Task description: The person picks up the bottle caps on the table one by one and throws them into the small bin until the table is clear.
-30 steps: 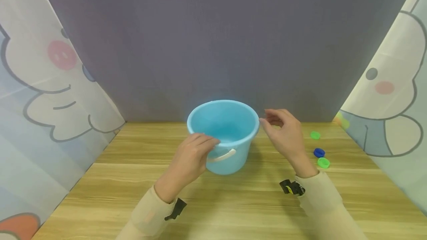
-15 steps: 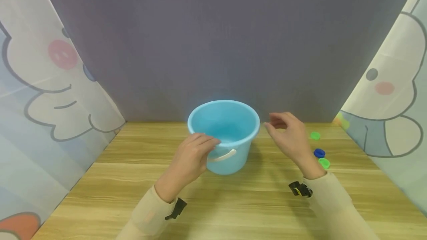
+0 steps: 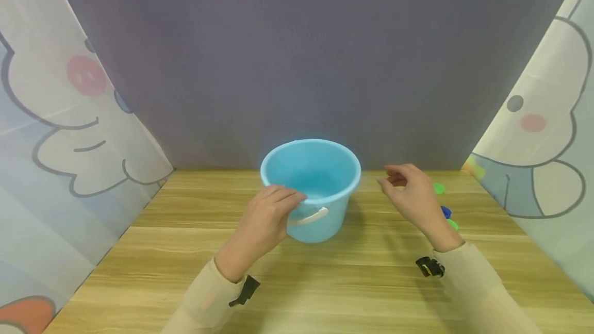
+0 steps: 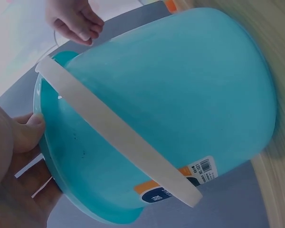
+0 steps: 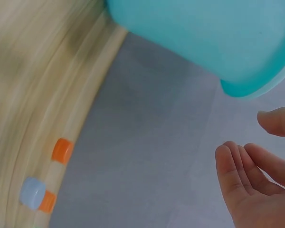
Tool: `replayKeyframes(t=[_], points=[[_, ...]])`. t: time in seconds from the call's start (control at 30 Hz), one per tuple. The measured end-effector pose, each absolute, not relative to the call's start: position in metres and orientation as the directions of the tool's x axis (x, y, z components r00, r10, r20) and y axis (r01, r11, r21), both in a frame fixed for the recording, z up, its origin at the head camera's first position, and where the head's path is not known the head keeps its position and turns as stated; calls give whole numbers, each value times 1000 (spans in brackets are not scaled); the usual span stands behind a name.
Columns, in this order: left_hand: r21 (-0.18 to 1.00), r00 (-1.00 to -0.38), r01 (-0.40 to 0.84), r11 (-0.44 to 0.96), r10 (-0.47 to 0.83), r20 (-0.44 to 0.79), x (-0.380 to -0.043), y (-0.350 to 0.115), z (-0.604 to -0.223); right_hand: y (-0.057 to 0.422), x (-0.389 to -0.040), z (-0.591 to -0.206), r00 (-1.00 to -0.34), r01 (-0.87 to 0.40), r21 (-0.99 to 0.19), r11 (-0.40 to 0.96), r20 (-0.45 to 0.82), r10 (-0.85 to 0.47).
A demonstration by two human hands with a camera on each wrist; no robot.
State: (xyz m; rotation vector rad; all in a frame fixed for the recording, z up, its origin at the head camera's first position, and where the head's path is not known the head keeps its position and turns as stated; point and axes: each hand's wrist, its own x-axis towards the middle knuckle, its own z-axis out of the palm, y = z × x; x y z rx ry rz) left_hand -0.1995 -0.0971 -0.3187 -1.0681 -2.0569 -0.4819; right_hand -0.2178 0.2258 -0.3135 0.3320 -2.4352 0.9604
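Note:
A light blue plastic bucket (image 3: 331, 215) stands upright on the wooden table. My left hand (image 3: 266, 213) grips its near left rim, with the thumb (image 4: 31, 130) on the outer side and the fingers over the edge. The bucket's white handle (image 4: 111, 126) hangs down against its side. To the right of the bucket, apart from it, my right hand (image 3: 413, 200) is raised with loosely bent fingers and nothing in them. Thumb and fingertips are spread apart in the right wrist view. Inside the bucket, the visible wall (image 3: 311, 161) is bare; part of the bottom is hidden.
Small bottle caps lie on the table at the right: a green cap (image 3: 439, 188) further back, a blue cap (image 3: 446, 212) and another green cap (image 3: 453, 224) partly behind my right hand. A grey panel (image 3: 297, 66) rises behind the table, with cartoon-printed curtains (image 3: 547, 117) on both sides.
My right hand has drawn away from the bucket's rim to the right and slightly nearer, now overlapping the caps. The left hand and the bucket have stayed put.

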Motion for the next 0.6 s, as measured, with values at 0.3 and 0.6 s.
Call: replayKeyframes(t=[0.3,0.6], points=[[-36,-366,804,594,542,756,-198,-96,-316,243,-223,-321,-877,-347,-547,762,477,-57],[-23,-400,788,615,540,740,-196,-97,-317,252,-231,-329,-904,-302,-537,787,425,-57]])
